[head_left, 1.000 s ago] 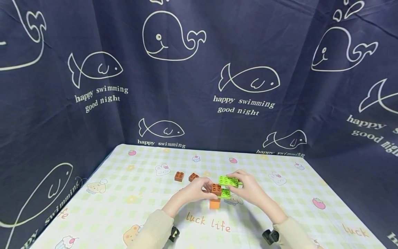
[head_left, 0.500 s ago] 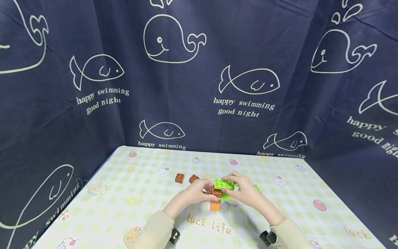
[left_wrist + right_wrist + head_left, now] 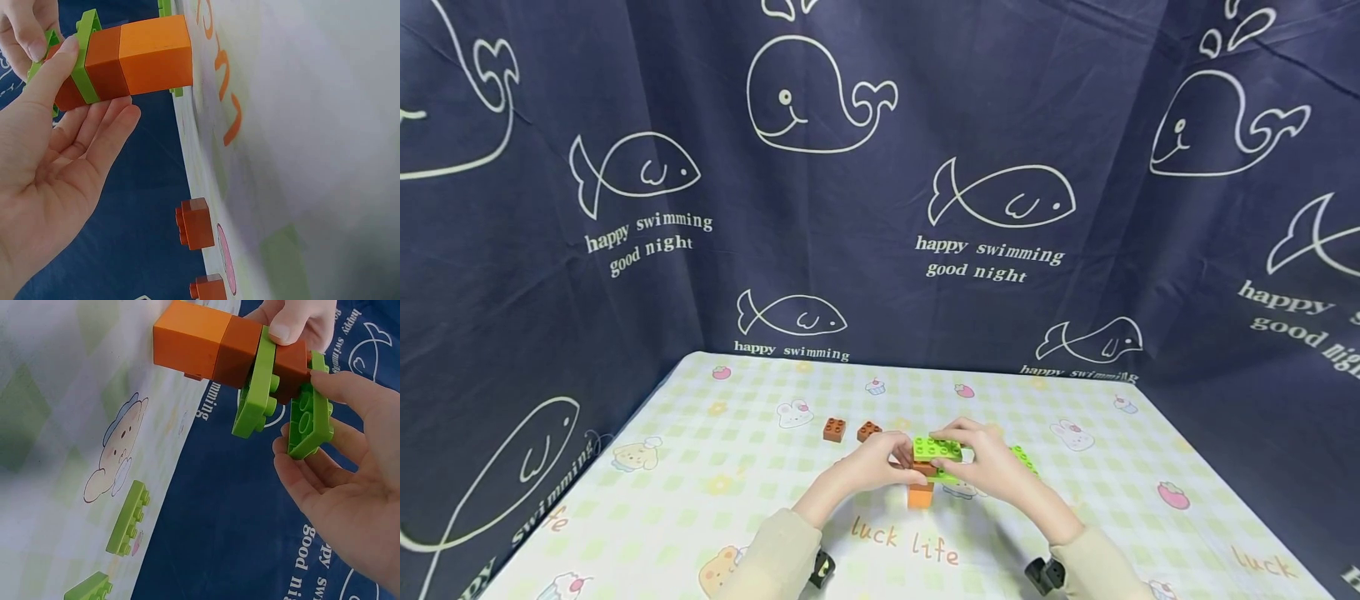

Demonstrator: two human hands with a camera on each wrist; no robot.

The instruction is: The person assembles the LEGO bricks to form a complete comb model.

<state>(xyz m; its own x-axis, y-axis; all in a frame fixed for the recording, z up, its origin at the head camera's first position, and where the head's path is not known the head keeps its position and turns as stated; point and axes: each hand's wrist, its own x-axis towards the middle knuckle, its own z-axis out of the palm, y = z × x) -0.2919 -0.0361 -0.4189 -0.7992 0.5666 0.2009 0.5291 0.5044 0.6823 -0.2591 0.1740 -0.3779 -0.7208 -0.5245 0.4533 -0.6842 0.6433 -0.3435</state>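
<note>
Near the middle of the table, my left hand grips a stack of toy building bricks. The stack has an orange block at the bottom, then a brown brick, a green plate jutting to the right, and another brown brick. My left thumb lies along the lower green plate and upper brown brick. My right hand pinches a second green plate at the top of the stack, its overhanging underside visible in the right wrist view. Whether the orange block touches the table cannot be told.
Two brown bricks, one and another, lie behind the left hand. Beyond the right hand are a green brick and another green piece. A dark blue curtain hangs behind the cloth-covered table.
My right hand has moved left and down with the green plate, from beside the upper brown brick to on top of it. My left hand has stayed on the stack.
</note>
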